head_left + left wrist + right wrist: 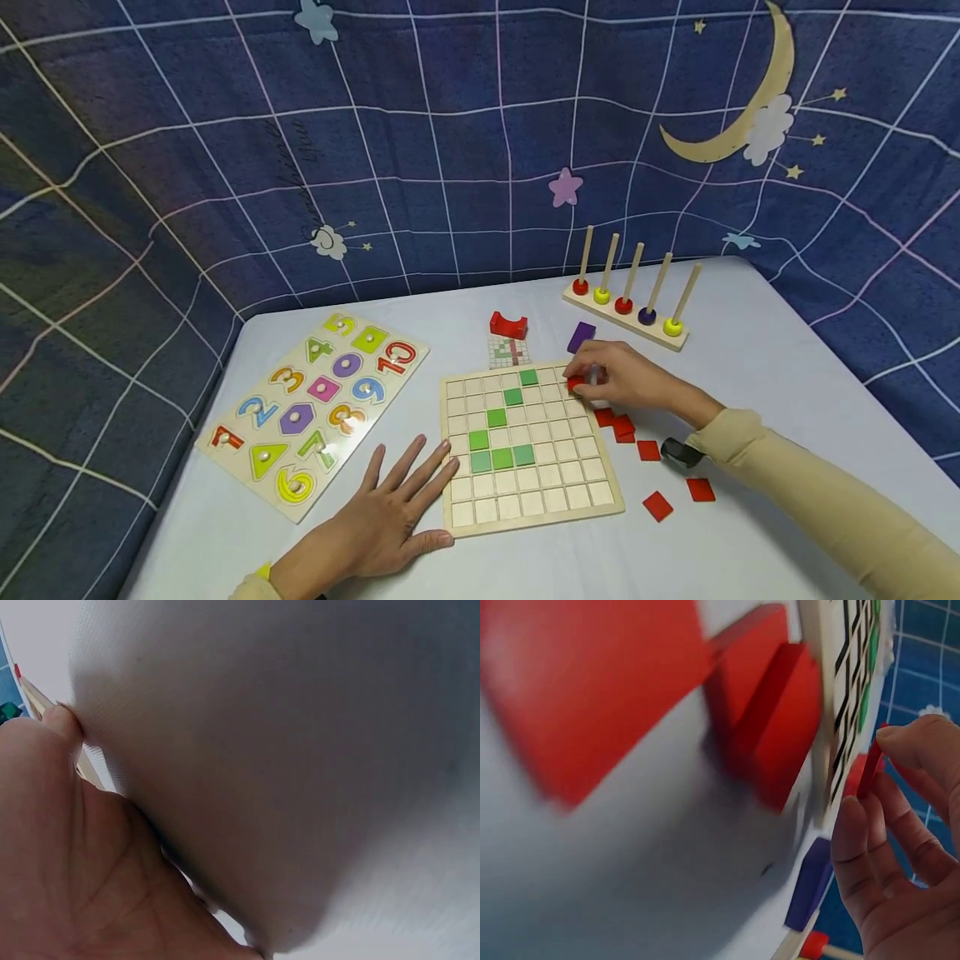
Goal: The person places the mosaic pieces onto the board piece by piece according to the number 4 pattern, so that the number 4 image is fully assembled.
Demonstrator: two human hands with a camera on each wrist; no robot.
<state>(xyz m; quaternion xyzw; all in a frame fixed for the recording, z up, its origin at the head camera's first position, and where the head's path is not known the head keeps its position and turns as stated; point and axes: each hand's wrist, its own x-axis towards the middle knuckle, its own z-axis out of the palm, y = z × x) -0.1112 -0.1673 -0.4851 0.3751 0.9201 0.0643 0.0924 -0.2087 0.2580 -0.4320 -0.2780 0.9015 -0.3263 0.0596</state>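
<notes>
My right hand [622,379] pinches a red square tile [871,763] between thumb and fingertips, over the top right corner of a wooden grid board [551,505]. Several green tiles [497,417] sit in the board's cells, in a slanting line with a short row at its lower end. With fingers spread straight, my left hand [386,517] lies flat at the board's left edge, fingertips touching the frame. In the left wrist view its palm [82,862] is seen close up against the white cloth. Loose red tiles [648,451] lie right of the board.
Behind the board, a red holder [508,325] stands by a small pattern card [508,352]. A purple block [581,337] lies to its right, near a peg stand [637,323] with coloured rings. A number puzzle board [318,400] is at left. Patterned curtain [465,150] hangs behind.
</notes>
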